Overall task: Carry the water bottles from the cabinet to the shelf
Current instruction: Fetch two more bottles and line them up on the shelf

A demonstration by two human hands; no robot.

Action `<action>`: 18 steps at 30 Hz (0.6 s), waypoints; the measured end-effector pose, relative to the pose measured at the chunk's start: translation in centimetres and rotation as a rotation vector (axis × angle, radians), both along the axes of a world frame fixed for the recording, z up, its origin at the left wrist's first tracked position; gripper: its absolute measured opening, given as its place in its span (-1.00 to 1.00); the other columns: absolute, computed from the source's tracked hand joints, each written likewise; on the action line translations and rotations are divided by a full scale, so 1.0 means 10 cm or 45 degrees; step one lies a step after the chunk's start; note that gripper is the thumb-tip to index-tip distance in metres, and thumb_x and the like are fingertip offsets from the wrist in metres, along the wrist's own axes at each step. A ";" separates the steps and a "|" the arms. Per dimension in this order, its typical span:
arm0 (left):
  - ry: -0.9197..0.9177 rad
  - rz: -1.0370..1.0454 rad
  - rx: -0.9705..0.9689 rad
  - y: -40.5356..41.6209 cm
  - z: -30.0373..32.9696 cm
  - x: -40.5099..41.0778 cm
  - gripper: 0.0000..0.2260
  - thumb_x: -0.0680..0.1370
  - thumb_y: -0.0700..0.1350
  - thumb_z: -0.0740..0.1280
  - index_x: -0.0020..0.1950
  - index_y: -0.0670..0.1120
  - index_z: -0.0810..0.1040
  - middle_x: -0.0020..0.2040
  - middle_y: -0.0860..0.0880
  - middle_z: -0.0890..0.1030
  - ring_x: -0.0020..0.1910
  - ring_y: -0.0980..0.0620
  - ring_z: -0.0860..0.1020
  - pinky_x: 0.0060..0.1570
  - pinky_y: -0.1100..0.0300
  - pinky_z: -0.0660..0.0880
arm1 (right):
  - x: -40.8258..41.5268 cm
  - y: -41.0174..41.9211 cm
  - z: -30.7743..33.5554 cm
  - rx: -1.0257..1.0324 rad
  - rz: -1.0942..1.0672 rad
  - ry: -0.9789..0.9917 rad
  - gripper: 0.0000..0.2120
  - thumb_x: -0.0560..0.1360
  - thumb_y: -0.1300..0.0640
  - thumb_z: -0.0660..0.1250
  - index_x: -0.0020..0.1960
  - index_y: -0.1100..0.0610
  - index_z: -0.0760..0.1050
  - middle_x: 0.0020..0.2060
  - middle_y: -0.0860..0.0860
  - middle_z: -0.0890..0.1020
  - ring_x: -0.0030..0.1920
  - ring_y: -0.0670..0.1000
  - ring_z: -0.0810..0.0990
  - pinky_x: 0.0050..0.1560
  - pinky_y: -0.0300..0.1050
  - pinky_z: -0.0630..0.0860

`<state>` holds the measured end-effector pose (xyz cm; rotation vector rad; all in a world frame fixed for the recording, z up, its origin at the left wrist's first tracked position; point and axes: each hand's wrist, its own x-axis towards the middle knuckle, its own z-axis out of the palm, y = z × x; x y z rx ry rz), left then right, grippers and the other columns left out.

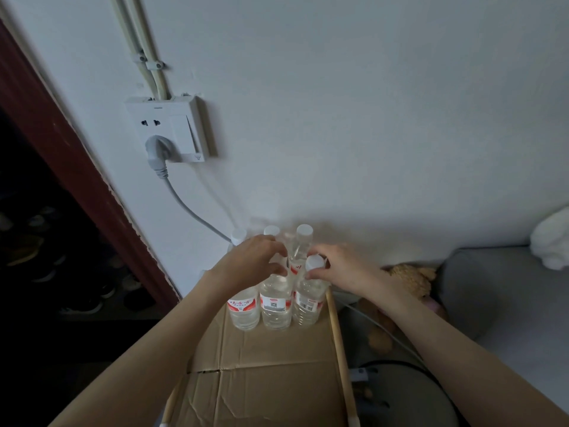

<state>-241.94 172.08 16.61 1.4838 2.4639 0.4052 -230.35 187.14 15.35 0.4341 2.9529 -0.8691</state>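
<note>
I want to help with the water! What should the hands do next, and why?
Probably close both hands on bottle tops and lift. The left hand and right hand already rest on the necks of the bottles, which stand upright and crowded on the cardboard, so lifting straight up should avoid knocking the others over.

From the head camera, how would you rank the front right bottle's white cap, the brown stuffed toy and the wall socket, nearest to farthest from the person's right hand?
1. White cap of the front right bottle: at the fingertips of the right hand.
2. Brown stuffed toy: just right of the hand, beside the wrist.
3. Wall socket: far up and left on the wall.
</note>
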 end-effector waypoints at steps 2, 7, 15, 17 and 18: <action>-0.019 -0.001 -0.028 -0.02 0.00 -0.02 -0.65 0.47 -0.02 0.36 0.22 -0.09 0.47 0.14 -0.06 0.51 0.15 -0.02 0.45 0.03 0.23 0.31 | -0.01 -0.01 -0.01 0.011 -0.018 0.000 -0.59 0.36 -0.08 0.42 0.15 0.02 0.48 0.05 -0.04 0.58 -0.01 -0.06 0.52 0.07 -0.05 0.50; -0.080 -0.070 -0.122 -0.06 -0.01 -0.03 -0.58 0.45 -0.06 0.38 0.28 -0.06 0.42 0.25 -0.01 0.45 0.22 0.02 0.40 0.13 0.19 0.32 | 0.02 -0.01 0.08 -0.080 0.122 -0.187 -0.46 0.40 0.05 0.40 0.34 -0.08 0.32 0.17 -0.12 0.38 0.20 -0.04 0.39 0.16 -0.14 0.36; 0.002 -0.038 -0.081 -0.06 -0.01 -0.05 -0.66 0.44 0.02 0.38 0.18 -0.03 0.47 0.03 -0.04 0.52 0.00 0.00 0.46 -0.09 0.22 0.33 | 0.01 -0.01 0.09 0.012 0.056 -0.072 -0.70 0.40 0.06 0.41 0.10 0.07 0.47 0.03 0.00 0.54 -0.06 -0.07 0.45 -0.12 -0.20 0.37; 0.049 -0.015 -0.065 -0.05 -0.02 -0.04 -0.61 0.42 0.08 0.38 0.17 -0.04 0.48 0.06 -0.04 0.53 0.01 0.01 0.48 -0.07 0.21 0.39 | -0.01 -0.01 0.07 0.013 0.010 -0.059 -0.71 0.39 0.02 0.42 0.04 0.08 0.46 -0.05 -0.02 0.52 -0.10 -0.06 0.46 -0.15 -0.19 0.39; 0.048 -0.010 -0.062 -0.05 -0.03 -0.04 -0.60 0.41 0.09 0.39 0.18 -0.05 0.47 0.08 -0.04 0.53 0.01 0.02 0.48 -0.05 0.21 0.40 | -0.01 -0.01 0.07 0.005 0.004 -0.056 -0.71 0.38 0.02 0.43 0.03 0.08 0.45 -0.08 -0.05 0.50 -0.12 -0.07 0.45 -0.18 -0.22 0.38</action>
